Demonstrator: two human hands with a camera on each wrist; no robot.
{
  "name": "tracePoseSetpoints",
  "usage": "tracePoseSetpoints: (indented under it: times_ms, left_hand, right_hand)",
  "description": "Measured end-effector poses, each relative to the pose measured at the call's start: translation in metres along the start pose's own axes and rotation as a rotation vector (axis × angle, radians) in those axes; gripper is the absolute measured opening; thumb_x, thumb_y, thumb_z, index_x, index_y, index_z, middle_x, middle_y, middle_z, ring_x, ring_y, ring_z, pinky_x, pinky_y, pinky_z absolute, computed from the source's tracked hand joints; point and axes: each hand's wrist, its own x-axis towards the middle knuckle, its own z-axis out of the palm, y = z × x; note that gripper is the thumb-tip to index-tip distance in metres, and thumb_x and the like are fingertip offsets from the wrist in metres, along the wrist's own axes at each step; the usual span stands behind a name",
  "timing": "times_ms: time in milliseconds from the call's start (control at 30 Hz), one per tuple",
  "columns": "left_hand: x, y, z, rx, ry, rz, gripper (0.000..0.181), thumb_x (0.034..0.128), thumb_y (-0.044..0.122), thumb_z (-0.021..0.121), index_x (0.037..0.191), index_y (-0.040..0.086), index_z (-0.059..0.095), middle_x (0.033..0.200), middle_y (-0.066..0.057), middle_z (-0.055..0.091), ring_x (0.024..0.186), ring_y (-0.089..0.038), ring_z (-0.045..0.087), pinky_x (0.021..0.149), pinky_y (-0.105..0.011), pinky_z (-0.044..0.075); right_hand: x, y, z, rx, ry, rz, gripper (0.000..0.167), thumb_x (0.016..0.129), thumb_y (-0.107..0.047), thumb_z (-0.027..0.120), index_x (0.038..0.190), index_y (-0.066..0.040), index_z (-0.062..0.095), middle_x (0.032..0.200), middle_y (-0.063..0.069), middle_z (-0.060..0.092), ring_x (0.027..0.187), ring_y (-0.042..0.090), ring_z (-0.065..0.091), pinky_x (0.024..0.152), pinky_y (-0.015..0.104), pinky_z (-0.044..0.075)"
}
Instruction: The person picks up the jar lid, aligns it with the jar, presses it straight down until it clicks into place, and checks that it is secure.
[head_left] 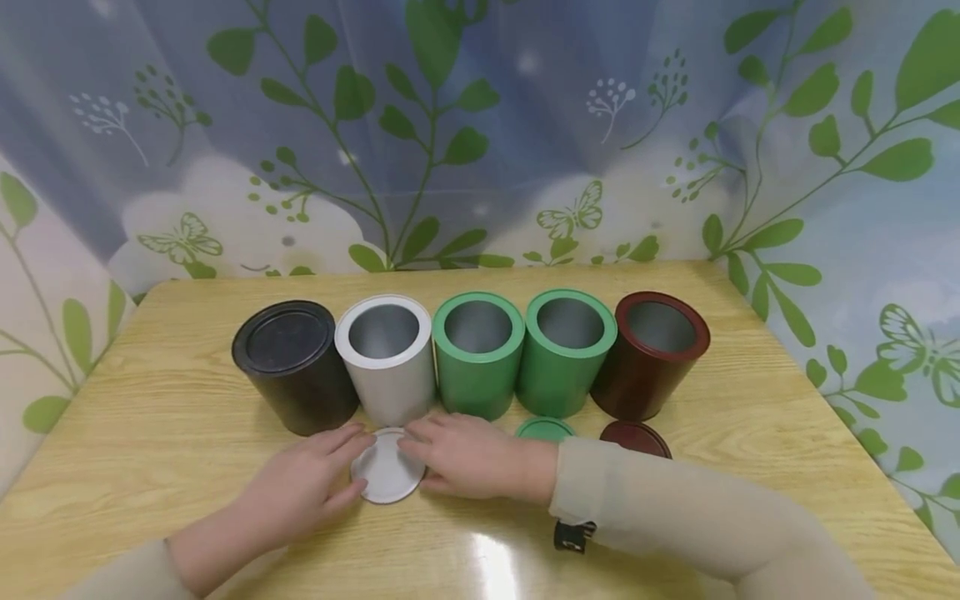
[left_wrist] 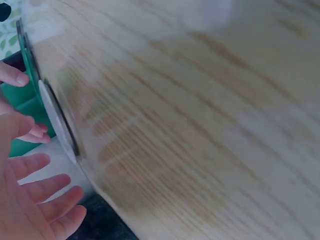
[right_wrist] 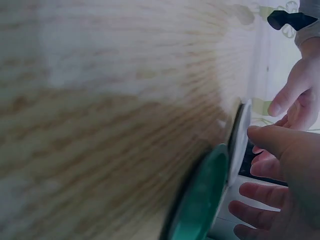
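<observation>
A white round lid lies on the table in front of the white can. My left hand is at its left side and my right hand at its right, fingertips over or beside the rim. Both wrist views show the fingers loosely extended, with a gap to the white lid rather than a grip. Partly hidden behind my right forearm are a green lid and a dark red lid. In the right wrist view a green lid lies near the white lid.
Several cans stand in a row: a black can with its top covered, the white one, two green cans and a dark red can, these four uncovered. A patterned curtain hangs behind the wooden table.
</observation>
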Motion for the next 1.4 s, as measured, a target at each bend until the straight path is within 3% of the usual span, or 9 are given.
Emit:
tracePoseSetpoints:
  times_ms: [200,467,700,867,1133,1400]
  left_hand:
    - [0.002,0.001,0.01,0.038,-0.055,0.041,0.052,0.0772,0.033,0.072,0.119,0.004,0.06,0.121,-0.02,0.056,0.107,-0.033,0.057,0.085,-0.045,0.049]
    - [0.003,0.005,0.011,0.023,-0.078,0.069,0.059,0.0762,0.038,0.074,0.122,0.004,0.058,0.126,-0.023,0.052,0.111,-0.035,0.054,0.088,-0.047,0.047]
    - [0.004,0.006,0.012,0.011,-0.077,0.133,0.051,0.0758,0.032,0.075,0.116,0.003,0.062,0.125,-0.027,0.052,0.11,-0.038,0.055,0.087,-0.047,0.048]
    - [0.005,0.007,0.011,0.034,-0.076,0.17,0.047,0.0766,0.03,0.074,0.114,0.003,0.062,0.124,-0.024,0.054,0.107,-0.037,0.056,0.085,-0.046,0.049]
    - [0.002,0.007,0.008,-0.02,-0.131,0.142,0.045,0.0823,0.028,0.07,0.118,0.002,0.062,0.126,-0.016,0.057,0.11,-0.04,0.054,0.085,-0.048,0.049]
    - [0.001,0.007,0.006,-0.035,-0.092,0.147,0.048,0.0842,0.029,0.068,0.122,0.001,0.061,0.129,-0.015,0.055,0.114,-0.039,0.052,0.09,-0.048,0.046]
  right_hand:
    - [0.0,-0.002,0.005,0.024,-0.075,0.024,0.055,0.091,-0.04,0.059,0.136,-0.012,0.048,0.135,0.007,0.048,0.116,0.021,0.051,0.093,0.032,0.045]
    - [0.003,-0.001,0.011,0.004,-0.043,-0.016,0.056,0.091,-0.041,0.057,0.137,-0.011,0.047,0.141,0.007,0.043,0.124,0.02,0.046,0.099,0.029,0.039]
    - [0.007,-0.003,0.013,-0.021,-0.057,-0.064,0.055,0.093,-0.042,0.055,0.137,-0.009,0.048,0.14,0.005,0.045,0.123,0.021,0.047,0.102,0.027,0.037]
    - [0.009,-0.005,0.012,-0.042,-0.078,-0.051,0.05,0.094,-0.041,0.053,0.134,-0.012,0.052,0.138,0.003,0.048,0.123,0.021,0.047,0.101,0.027,0.037]
    - [0.008,-0.004,0.011,-0.026,-0.084,-0.046,0.051,0.094,-0.041,0.053,0.135,-0.012,0.051,0.14,0.002,0.046,0.125,0.022,0.045,0.102,0.027,0.037]
    - [0.001,-0.001,0.002,0.018,-0.057,-0.035,0.049,0.095,-0.04,0.052,0.135,-0.013,0.051,0.14,0.002,0.045,0.126,0.022,0.044,0.101,0.028,0.038]
